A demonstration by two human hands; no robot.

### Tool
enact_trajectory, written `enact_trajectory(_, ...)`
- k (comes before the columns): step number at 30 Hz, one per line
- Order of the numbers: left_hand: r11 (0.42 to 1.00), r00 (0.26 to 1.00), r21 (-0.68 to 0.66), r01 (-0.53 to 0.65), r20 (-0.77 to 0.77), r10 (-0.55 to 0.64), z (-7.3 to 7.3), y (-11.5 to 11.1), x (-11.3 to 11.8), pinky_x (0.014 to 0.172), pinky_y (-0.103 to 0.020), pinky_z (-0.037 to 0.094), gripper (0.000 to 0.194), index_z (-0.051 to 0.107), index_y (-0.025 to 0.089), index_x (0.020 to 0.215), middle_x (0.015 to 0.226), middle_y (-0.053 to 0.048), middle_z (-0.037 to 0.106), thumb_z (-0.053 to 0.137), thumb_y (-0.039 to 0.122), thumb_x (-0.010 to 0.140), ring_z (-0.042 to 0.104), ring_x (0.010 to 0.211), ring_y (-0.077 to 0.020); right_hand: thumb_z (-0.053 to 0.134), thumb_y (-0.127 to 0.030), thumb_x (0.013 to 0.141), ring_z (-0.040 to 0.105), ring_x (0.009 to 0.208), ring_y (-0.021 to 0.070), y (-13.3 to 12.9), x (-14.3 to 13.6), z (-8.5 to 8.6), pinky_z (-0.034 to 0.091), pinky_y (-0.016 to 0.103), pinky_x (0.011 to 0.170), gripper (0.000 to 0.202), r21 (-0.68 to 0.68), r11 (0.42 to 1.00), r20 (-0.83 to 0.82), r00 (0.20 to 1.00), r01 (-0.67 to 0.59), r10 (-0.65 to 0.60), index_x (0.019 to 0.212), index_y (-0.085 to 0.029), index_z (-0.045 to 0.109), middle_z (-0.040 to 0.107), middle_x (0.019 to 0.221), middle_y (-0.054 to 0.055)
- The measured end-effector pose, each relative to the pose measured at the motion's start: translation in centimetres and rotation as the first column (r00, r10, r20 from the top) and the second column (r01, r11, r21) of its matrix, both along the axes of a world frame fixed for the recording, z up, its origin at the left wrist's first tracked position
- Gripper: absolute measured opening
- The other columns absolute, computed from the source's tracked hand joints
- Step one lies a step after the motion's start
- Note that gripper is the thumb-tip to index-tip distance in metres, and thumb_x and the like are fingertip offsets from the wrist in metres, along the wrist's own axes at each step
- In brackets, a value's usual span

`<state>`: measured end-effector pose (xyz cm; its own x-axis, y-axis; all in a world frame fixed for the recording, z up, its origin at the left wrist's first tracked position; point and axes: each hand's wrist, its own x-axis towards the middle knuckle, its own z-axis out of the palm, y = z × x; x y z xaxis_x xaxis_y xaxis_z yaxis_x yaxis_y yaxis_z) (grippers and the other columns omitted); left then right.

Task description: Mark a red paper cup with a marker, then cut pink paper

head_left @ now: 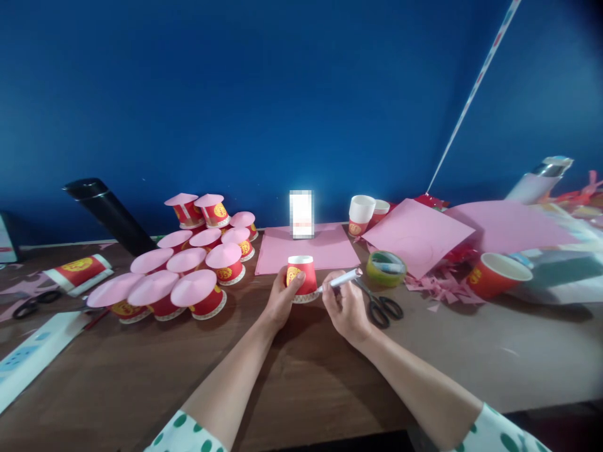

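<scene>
A red paper cup (307, 277) with a gold emblem stands upside down, its patterned white rim band at the bottom. My left hand (281, 297) is closed around the cup's left side, thumb across its front. In my right hand (347, 309) a white marker pen (345, 279) is gripped, its tip close to the cup's lower right side; whether it touches I cannot tell. Pink paper sheets (277, 251) lie flat behind the cup. Just right of my right hand are black-handled scissors (384, 311) and a roll of yellow-green tape (386, 269).
To the left stand several red cups topped with pink paper cones (187, 258). A black bottle (110, 213) leans behind them. White-based cups (362, 213) stand at the back right, near loose pink paper (419, 232), shredded scraps (445, 285) and a tipped red cup (497, 276). A lit screen (301, 215) stands behind.
</scene>
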<state>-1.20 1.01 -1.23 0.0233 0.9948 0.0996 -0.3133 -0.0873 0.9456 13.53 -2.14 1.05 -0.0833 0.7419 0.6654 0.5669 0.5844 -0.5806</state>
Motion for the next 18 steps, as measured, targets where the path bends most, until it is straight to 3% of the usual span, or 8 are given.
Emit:
enact_trajectory(7,0.999,0.999,-0.018,0.027,0.035,-0.027,0.38,-0.1,0.05,0.067,-0.027,0.044,0.037,0.055,0.015,0.096,0.08,-0.003,0.059,0.065,0.039,0.069,0.056,0.071,-0.0149,0.043,-0.02,0.083,0.053,0.06,0.0136,0.22,0.0,-0.22,0.043,0.025,0.061,0.005,0.001,1.0,0.013,1.0,-0.01,0.01,0.08,-0.019,0.047,0.056,0.069,0.001)
enact_trajectory(12,1.0,0.987,-0.006,0.017,0.158,-0.016,0.6,0.03,0.15,0.071,-0.025,0.044,0.028,0.054,0.019,0.094,0.083,-0.001,0.058,0.06,0.037,0.074,0.055,0.074,-0.0127,0.042,-0.022,0.086,0.046,0.05,0.0102,-0.44,0.21,0.1,0.04,0.022,0.053,0.009,-0.019,1.0,-0.095,0.995,-0.003,0.002,0.079,-0.019,0.048,0.05,0.063,-0.001)
enact_trajectory(18,0.999,0.969,-0.032,0.011,0.248,-0.003,0.79,0.22,0.24,0.074,-0.026,0.044,0.025,0.056,0.018,0.087,0.082,-0.001,0.06,0.055,0.04,0.076,0.056,0.078,-0.0145,0.039,-0.022,0.088,0.058,0.067,0.0141,-0.44,-0.11,0.34,0.048,0.026,0.066,0.016,0.026,0.998,-0.215,0.974,-0.065,0.069,0.097,-0.017,0.053,0.059,0.079,0.005)
